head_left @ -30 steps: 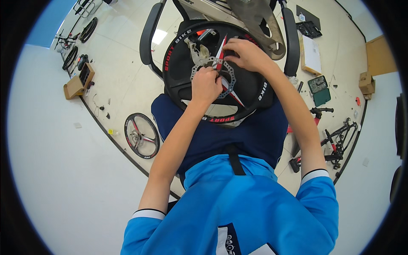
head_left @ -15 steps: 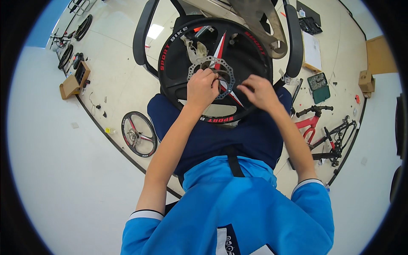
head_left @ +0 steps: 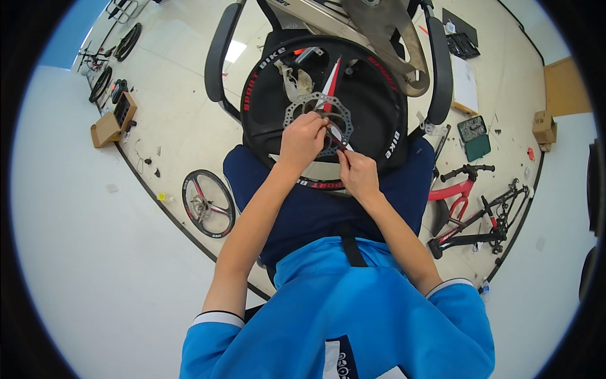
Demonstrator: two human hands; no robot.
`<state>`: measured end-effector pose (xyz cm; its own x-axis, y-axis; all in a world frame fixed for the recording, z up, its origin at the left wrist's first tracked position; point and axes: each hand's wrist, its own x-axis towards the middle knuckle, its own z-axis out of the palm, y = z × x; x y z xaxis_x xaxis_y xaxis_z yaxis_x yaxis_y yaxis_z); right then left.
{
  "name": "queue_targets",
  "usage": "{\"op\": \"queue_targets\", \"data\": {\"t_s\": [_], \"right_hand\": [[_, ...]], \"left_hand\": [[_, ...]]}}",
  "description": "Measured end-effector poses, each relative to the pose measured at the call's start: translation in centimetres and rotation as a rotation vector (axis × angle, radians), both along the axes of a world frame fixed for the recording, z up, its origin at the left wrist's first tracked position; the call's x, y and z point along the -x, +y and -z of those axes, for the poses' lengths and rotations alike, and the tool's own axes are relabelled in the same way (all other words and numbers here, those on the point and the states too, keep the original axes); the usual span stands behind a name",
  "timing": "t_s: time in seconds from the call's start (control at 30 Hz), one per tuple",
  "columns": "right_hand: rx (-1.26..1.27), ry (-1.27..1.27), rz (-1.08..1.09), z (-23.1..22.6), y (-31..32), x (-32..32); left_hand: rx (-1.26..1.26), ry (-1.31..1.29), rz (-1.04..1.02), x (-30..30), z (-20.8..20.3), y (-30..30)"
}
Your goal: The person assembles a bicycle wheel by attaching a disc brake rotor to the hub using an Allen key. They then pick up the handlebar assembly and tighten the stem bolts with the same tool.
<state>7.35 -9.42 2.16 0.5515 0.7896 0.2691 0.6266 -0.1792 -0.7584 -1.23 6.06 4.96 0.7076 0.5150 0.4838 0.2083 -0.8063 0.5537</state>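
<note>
Right hand (head_left: 358,174) has shifted. A second ago it was on the far side of the perforated silver metal disc rotor (head_left: 345,115); half a second ago it hung clear by the wheel's right side. Now it is low, on the near side of the rotor, thumb and fingers pinched on the lower end of a slim dark bar-like tool (head_left: 344,147), probably a metal key, though it is too small here to be sure.

Left hand (head_left: 303,144) has stayed over the rotor's centre, fingertips gathered at the tool's upper end. Whether they are closed on it or only steadying it, cannot tell; the knuckles cover the spot.

Meaning for the work: both hands now meet at one tool, one at the hub and one farther out, where before the left worked there alone. Reads as a steadier two-handed hold; no result visible at the hub.

Black three-spoke bicycle wheel with red-and-white spoke trim (head_left: 331,82): flat across the dark blue trousered lap (head_left: 303,218), rotor uppermost. Crumpled pale cloth-like piece (head_left: 302,85) just beyond the rotor.
</note>
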Motion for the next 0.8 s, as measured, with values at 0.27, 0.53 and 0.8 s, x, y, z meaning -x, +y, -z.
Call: {"op": "queue_targets", "data": {"t_s": [0.27,0.53,0.8], "right_hand": [[0.127,0.238,-0.1,-1.2,-0.4,-1.5],[0.304,0.462,-0.19,0.0,-0.9,-1.2],[0.259,0.489,-0.098,0.4,-0.2,0.2]], "left_hand": [[0.009,0.125,-0.027,1.1,-1.4,-0.6],[-0.006,-0.055,-0.205,1.5,-1.7,-0.4],[0.438,-0.202,-0.466,0.5,5.5,0.5]]}}
